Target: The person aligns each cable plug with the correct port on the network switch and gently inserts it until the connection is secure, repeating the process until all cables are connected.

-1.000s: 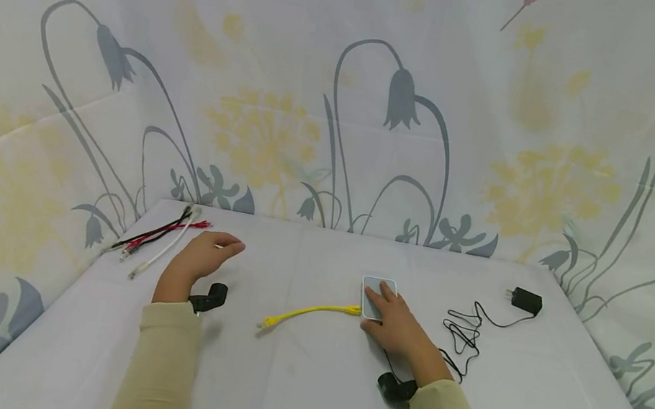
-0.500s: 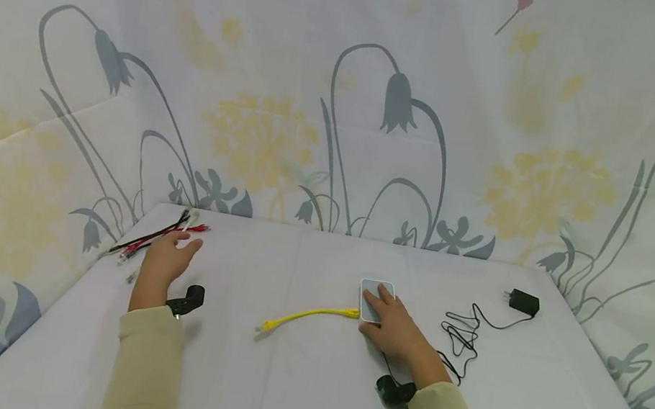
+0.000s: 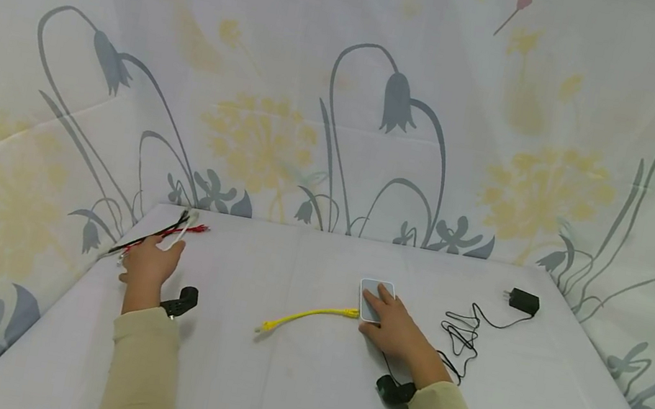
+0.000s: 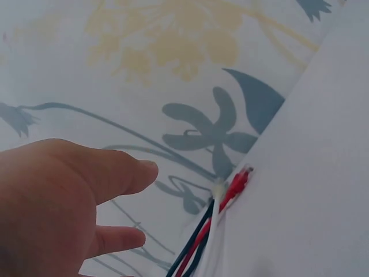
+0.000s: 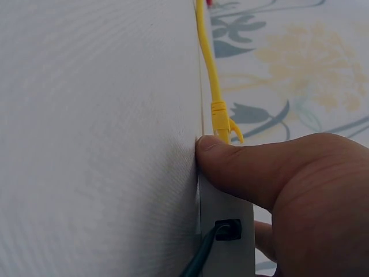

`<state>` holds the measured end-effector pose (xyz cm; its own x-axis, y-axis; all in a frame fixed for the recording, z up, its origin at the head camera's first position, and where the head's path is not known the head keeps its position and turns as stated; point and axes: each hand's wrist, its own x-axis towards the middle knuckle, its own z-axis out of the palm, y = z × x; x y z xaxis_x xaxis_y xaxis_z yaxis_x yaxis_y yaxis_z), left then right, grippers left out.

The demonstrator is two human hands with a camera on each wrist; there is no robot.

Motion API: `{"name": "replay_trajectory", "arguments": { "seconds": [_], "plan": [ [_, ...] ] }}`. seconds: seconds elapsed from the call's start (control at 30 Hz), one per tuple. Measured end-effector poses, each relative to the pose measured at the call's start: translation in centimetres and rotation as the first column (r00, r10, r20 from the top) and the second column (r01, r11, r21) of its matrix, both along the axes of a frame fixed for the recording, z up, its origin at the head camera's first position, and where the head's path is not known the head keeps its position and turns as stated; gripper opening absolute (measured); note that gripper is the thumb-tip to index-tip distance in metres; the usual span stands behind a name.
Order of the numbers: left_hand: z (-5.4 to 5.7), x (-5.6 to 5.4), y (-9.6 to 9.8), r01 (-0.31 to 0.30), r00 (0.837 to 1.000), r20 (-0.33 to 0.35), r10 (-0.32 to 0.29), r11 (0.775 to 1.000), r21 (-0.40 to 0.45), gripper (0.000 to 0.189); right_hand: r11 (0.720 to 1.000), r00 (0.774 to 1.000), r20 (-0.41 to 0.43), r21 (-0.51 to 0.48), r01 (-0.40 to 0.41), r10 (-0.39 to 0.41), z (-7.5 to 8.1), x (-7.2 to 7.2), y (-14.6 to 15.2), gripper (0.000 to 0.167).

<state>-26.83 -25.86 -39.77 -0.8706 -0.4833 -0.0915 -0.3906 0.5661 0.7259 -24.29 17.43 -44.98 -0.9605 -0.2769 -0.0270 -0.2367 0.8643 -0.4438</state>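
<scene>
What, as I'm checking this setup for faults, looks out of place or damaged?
Only the thin black cord: right of the white box in the head view, it lies in untidy, tangled loops. Nothing looks spilled or visibly damaged.

Floral backdrop (image 3: 298,75) behind white tabletop (image 3: 280,401)

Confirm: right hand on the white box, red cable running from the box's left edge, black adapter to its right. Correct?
No: the cable is yellow, not red, as the head view shows. The rest stands: right hand on the white box, cable from its left edge, black adapter to the right.
</scene>
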Motion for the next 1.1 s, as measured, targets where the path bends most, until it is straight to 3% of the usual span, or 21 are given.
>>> {"name": "replay_trajectory", "arguments": {
  "seconds": [0.27, 0.57, 0.93, 1.1],
  "plan": [
    [-0.1, 0.3, -0.3, -0.033, 0.999, -0.003, 0.033, 0.998, 0.044, 0.069, 1.0, 1.0, 0.008, 0.004, 0.01, -0.01, 0.3, 0.0, -0.1, 0.066],
    [-0.7, 0.3, -0.6, 0.004, 0.996, 0.083, -0.007, 0.999, 0.039, 0.072, 1.0, 1.0, 0.012, 0.01, 0.012, -0.012, 0.2, 0.0, -0.1, 0.066],
    [-1.4, 0.3, -0.8, -0.046, 0.998, 0.033, 0.045, 0.998, 0.046, 0.068, 1.0, 1.0, 0.008, 0.006, 0.011, -0.011, 0.2, 0.0, -0.1, 0.067],
    [-1.6, 0.3, -0.9, -0.038, 0.998, 0.046, 0.036, 0.999, 0.038, 0.07, 1.0, 1.0, 0.005, 0.007, 0.013, -0.013, 0.0, -0.1, -0.1, 0.067]
  ]
}}
